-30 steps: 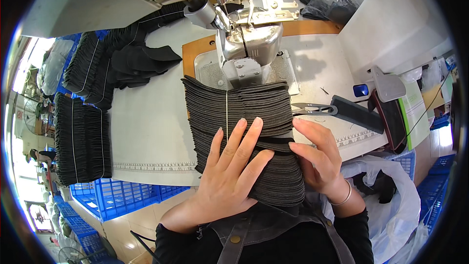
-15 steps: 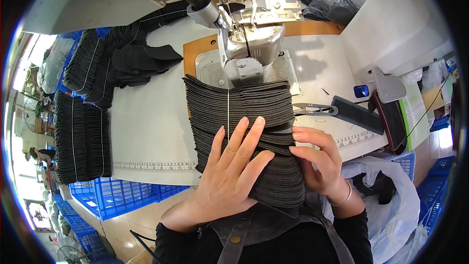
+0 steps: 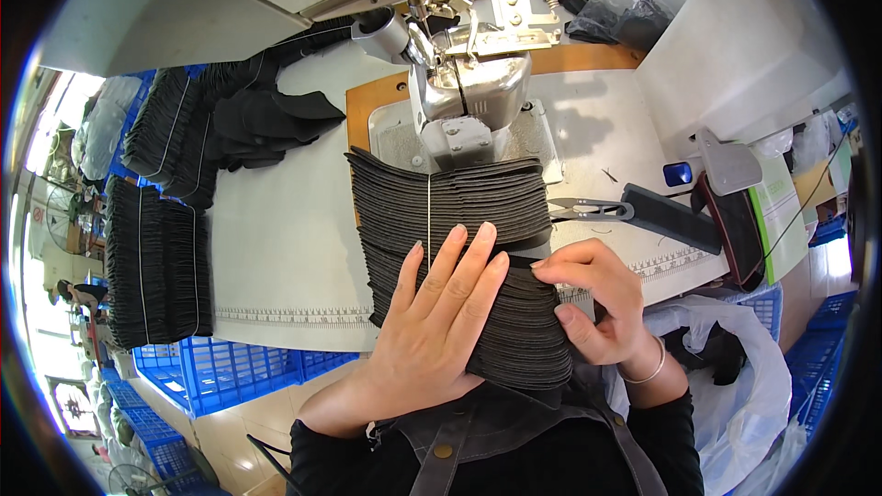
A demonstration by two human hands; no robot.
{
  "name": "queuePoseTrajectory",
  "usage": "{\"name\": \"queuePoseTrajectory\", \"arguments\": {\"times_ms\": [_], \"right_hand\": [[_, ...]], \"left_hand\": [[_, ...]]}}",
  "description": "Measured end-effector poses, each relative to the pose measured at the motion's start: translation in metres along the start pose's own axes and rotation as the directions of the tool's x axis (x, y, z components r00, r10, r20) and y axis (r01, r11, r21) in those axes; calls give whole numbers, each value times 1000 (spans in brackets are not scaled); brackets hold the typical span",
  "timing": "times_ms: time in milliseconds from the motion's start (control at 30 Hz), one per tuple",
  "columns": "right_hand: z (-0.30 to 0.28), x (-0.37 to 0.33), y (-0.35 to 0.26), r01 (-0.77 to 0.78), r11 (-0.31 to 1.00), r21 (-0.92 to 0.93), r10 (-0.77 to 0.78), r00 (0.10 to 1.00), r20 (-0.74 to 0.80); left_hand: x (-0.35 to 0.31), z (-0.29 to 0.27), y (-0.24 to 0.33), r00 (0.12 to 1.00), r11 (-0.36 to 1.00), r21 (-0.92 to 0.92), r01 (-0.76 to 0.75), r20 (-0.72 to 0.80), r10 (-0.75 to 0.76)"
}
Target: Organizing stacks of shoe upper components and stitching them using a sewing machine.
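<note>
A long stack of dark grey, curved fabric pieces (image 3: 459, 207) runs from the sewing machine's free arm (image 3: 473, 96) back toward my body, with a white thread along it. My left hand (image 3: 432, 321) lies on it palm down, fingers stretched out, holding nothing. At the stack's right edge, my right hand (image 3: 597, 303) has bent fingers, with the index fingertip touching the pieces. Its thumb is apart from the index finger, near the stack's side. A gap shows between layers just beyond that fingertip. My left palm hides part of the stack.
Bundles of black pieces (image 3: 156, 262) line the table's left side, beside loose black pieces (image 3: 271, 119). Thread snips (image 3: 588, 208) and a dark bar (image 3: 671, 219) lie right of the stack. Below the table are a blue crate (image 3: 230, 372) and a white plastic bag (image 3: 753, 395).
My right index finger has moved left onto the top of the layers, and its thumb has come away from the edge. My left thumb has drawn in beside its fingers.
</note>
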State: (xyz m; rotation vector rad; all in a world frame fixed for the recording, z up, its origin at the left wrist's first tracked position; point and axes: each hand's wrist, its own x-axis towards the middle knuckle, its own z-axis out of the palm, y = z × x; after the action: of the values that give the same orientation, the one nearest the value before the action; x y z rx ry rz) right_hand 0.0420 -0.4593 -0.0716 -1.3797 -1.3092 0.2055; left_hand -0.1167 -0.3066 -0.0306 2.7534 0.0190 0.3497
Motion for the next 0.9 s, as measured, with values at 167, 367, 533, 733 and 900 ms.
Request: {"name": "queuePoseTrajectory", "arguments": {"times_ms": [167, 367, 533, 733, 900], "right_hand": [[1, -2, 3, 35, 998, -50, -34, 999, 27], [-2, 6, 1, 78, 840, -537, -127, 990, -55], [3, 1, 5, 95, 860, -501, -121, 992, -20], [4, -1, 10, 113, 925, -363, -129, 991, -22], [4, -1, 13, 135, 945, -296, -143, 990, -3]], "left_hand": [[-1, 1, -5, 1000, 1000, 11, -21, -10, 21], [-1, 2, -6, 1000, 1000, -14, -12, -20, 12], [-2, 2, -6, 1000, 1000, -13, -15, -20, 15], [-1, 2, -7, 1000, 1000, -16, -22, -21, 22], [-2, 3, -7, 1000, 1000, -25, -17, -20, 17]]}}
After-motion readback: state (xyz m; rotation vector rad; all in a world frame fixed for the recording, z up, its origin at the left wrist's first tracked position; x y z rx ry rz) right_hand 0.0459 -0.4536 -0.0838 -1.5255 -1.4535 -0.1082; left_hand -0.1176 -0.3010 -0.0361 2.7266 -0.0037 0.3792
